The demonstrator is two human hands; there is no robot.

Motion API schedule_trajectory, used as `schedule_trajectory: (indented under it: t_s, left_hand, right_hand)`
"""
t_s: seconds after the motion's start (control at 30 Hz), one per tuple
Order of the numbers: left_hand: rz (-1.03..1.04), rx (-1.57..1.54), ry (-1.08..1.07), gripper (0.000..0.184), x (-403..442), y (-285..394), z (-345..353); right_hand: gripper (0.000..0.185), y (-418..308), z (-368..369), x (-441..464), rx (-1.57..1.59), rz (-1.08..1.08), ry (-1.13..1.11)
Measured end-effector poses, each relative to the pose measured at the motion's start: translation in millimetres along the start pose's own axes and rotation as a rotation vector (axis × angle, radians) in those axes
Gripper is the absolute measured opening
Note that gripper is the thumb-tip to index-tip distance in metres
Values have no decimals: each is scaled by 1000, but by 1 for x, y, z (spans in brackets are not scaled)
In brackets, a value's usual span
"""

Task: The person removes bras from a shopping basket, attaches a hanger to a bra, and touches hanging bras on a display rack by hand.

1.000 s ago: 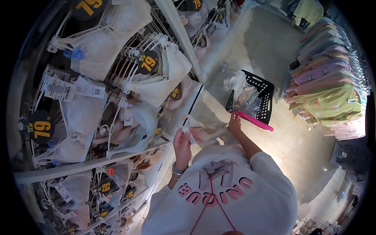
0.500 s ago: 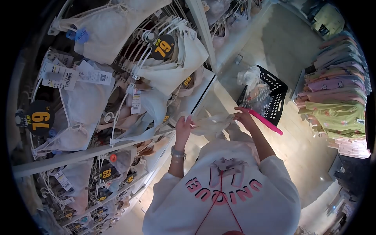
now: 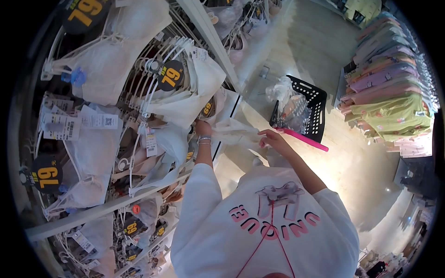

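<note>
Your left hand [image 3: 202,128] had moved from in front of your sweatshirt [image 3: 266,194] to the rack [image 3: 208,39], just below the black 69 sign [image 3: 207,110]; half a second earlier it was held out over the floor. Your right hand [image 3: 274,140] stayed on the basket side. Pale garment [image 3: 235,126], sheer and light, now reached from beside your left hand at the hanging stock across to your right fingertips. Judgement: handling had shifted from your body to the rack's edge. Grip, left: fingers hidden among the stock, could not tell whether they were clamped on anything. Grip, right: fingers bent at the garment's far end, pinch not clear. Black basket [image 3: 319,107], pink handle [image 3: 303,140] just beside your right hand, held plastic-wrapped goods [image 3: 295,109].
</note>
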State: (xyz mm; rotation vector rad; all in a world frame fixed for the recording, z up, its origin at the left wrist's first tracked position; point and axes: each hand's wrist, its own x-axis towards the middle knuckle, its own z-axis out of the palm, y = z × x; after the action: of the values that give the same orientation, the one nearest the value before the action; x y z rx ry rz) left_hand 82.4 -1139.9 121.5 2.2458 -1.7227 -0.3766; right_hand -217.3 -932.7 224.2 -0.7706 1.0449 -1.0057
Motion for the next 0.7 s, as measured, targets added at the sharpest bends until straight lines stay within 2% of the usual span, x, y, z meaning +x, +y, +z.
schedule_trajectory:
  t_s: [0.1,0.17,0.3,0.4,0.5,0.6,0.7]
  left_hand:
    - [68,174,-177,34,16,-7,-4]
    - [86,169,-101,27,19,-9,-2]
    - [122,152,-26,27,13,1,-16]
    - [392,64,139,29,17,-3,-23]
    - [461,4,124,30,8,24,-53]
    - [422,245,-29,29,27,22,-46]
    - [416,379,-65,29,44,8,-22]
  right_hand:
    - [25,5,2,-7,-15,-14,5]
    - [24,12,2,-10,-12,-14,34]
    - [22,17,-2,-14,-62,-61,32]
    - [22,21,1,-13,24,3,37]
    - [22,25,8,-9,23,-2,-6]
    - [23,33,14,-6,25,-14,-23]
    - [24,39,15,-9,15,2,-24]
